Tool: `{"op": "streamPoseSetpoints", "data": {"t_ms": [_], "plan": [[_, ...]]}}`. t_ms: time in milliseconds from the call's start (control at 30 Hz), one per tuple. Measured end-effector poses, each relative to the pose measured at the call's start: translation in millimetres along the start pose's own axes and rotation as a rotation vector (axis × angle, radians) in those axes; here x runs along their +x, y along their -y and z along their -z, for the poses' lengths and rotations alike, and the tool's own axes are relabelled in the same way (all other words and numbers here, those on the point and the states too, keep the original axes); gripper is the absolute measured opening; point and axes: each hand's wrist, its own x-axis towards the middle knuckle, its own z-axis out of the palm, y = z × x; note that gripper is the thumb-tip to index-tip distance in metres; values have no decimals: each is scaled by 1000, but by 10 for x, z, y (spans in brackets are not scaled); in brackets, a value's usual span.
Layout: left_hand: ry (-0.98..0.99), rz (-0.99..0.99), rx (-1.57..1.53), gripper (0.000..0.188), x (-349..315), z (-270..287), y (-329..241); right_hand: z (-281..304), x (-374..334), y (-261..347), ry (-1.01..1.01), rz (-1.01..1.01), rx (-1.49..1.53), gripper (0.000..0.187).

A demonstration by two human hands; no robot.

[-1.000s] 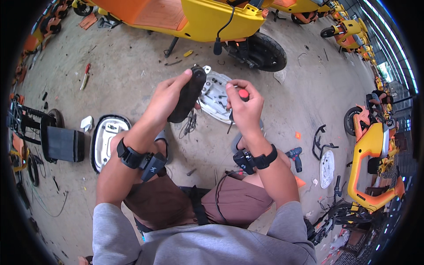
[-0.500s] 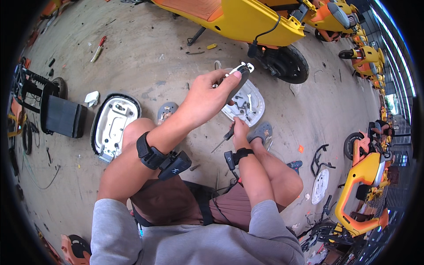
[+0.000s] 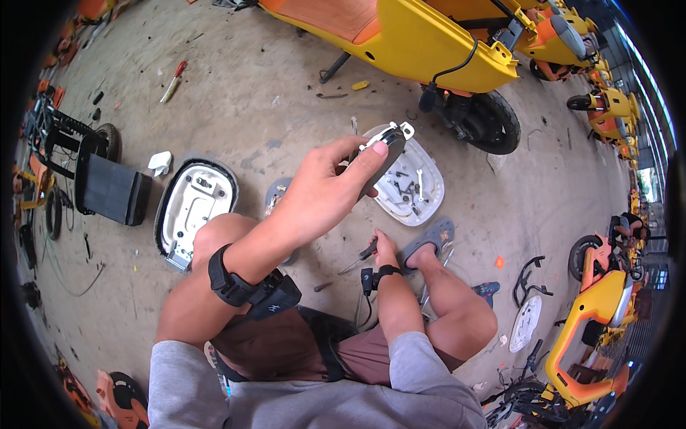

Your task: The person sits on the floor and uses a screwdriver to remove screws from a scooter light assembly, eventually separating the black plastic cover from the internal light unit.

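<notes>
My left hand (image 3: 325, 182) is raised in front of me, its thumb and fingers closed on a dark, rounded flat part with a white bracket (image 3: 401, 131) at its top edge. Lower down, my right hand (image 3: 386, 248) is wrapped round a dark-handled screwdriver (image 3: 367, 251), whose shaft points down to the left. Partly behind the held part lies a white plastic tray-like shell (image 3: 431, 209). In it are several small bolts and bits, along with a small white wrench (image 3: 420, 182). My left fingertips are mostly hidden behind the part.
To the left lies a white, dark-rimmed seat base (image 3: 184, 222), near a black box (image 3: 107, 189) on a bike frame. A yellow scooter body (image 3: 421, 50) stands ahead. A red-handled tool (image 3: 175, 80) is on the concrete floor. Orange-yellow scooters (image 3: 593, 314) stand at right.
My right hand has moved down and back toward my body with the screwdriver, away from the white shell. The left hand still holds the dark part. The whole view has shifted slightly.
</notes>
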Motion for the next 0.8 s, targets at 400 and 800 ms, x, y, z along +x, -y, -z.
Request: {"op": "streamPoseSetpoints", "data": {"t_ms": [400,800], "plan": [[-2,138,-281,46,159,-60,20,-91,-745,1788,73,253,-241,26],[199,239,-763,47,129,79,13,-68,-3519,3196,374,984,386,44]]}}
